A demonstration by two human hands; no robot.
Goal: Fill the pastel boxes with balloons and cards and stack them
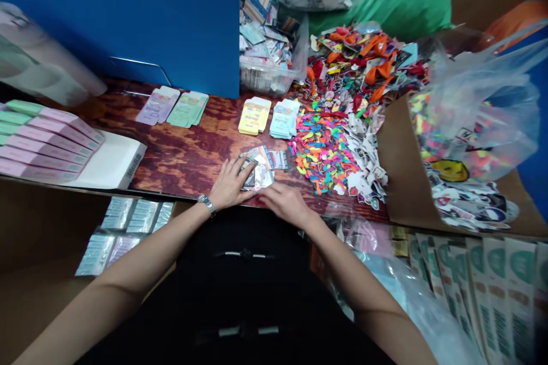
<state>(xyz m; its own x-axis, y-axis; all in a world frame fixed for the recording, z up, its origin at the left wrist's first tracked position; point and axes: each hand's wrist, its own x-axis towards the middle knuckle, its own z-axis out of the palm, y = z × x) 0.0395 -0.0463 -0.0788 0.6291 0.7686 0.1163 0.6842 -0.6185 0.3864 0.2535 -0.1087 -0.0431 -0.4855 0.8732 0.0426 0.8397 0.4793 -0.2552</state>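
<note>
My left hand [231, 183] lies over a small heap of printed cards [261, 168] on the reddish-brown wood-grain table [184, 154], its fingers curled on a dark-edged card. My right hand [285, 203] rests on the table just below the heap, fingertips at its edge, holding nothing I can see. Beyond them stand flat stacks of yellow card [254, 116] and pale blue card [283, 118]. Further left lie green card [187, 109] and lilac card [157, 105]. A mound of small multicoloured balloons [321, 148] lies to the right.
Pink-and-green flat cards [47, 142] overlap on a white box [113, 162] at left. Loose stickers [363, 162], orange ribbons [368, 63], a clear tub [265, 77] and a plastic bag [483, 108] crowd the right. A blue panel [128, 17] stands behind.
</note>
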